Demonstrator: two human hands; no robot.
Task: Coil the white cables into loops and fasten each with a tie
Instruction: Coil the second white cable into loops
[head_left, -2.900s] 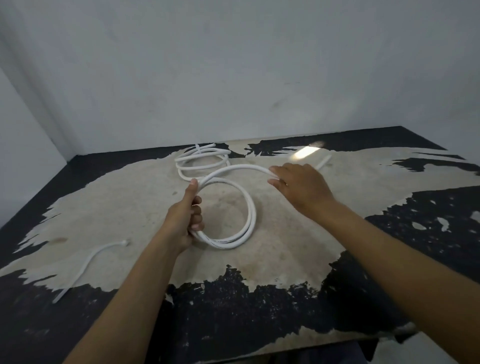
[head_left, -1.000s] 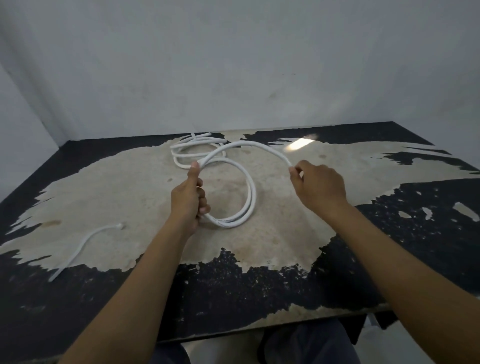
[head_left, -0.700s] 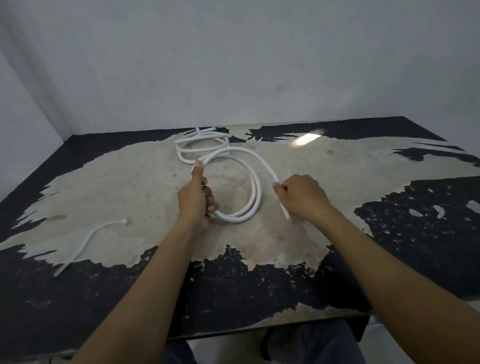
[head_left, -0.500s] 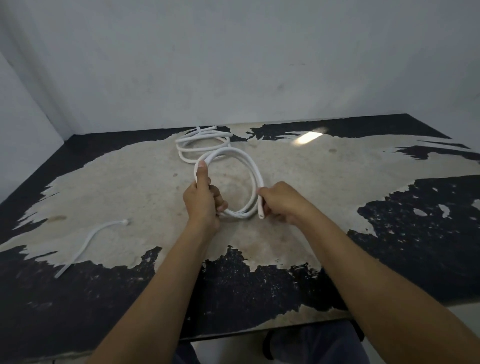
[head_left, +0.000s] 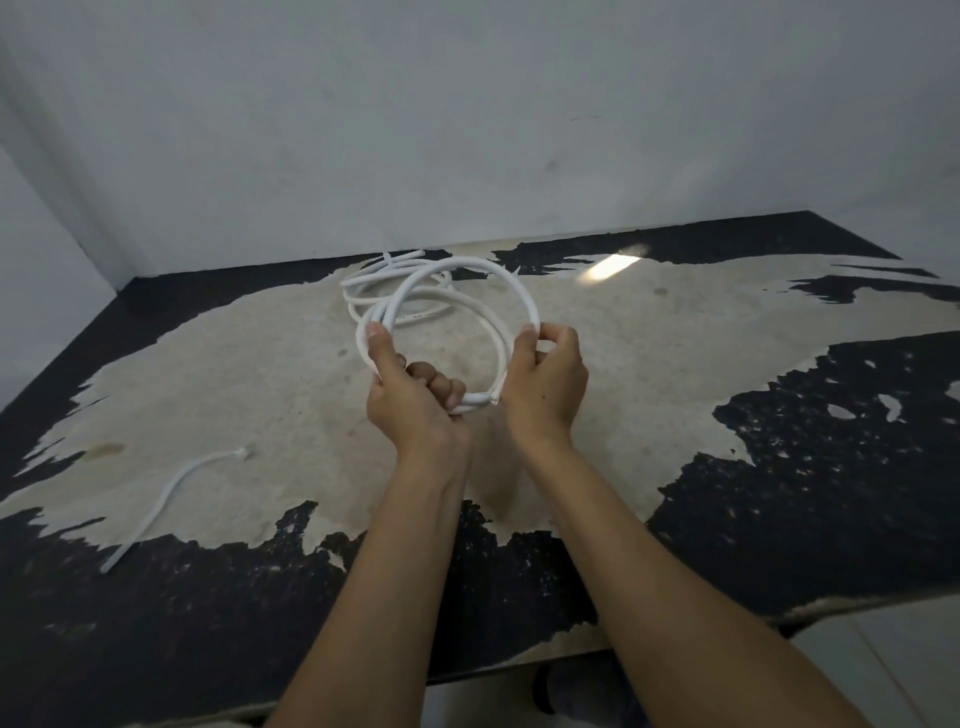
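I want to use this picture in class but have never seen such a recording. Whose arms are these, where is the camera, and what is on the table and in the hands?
There is no machine here: a person wears a camera on the head, so you look forward and down along their own bare arms. The left hand and right hand together hold a white cable coil lifted above a worn black table. Behind it, near the wall, another coiled cable lies on the table. A short loose white piece lies to the left. I cannot tell whether that piece is a tie.

Both hands hold one coiled cable (head_left: 470, 270) up off the table (head_left: 779, 467): left hand (head_left: 410, 400), right hand (head_left: 545, 384). Second coil (head_left: 363, 283) behind.
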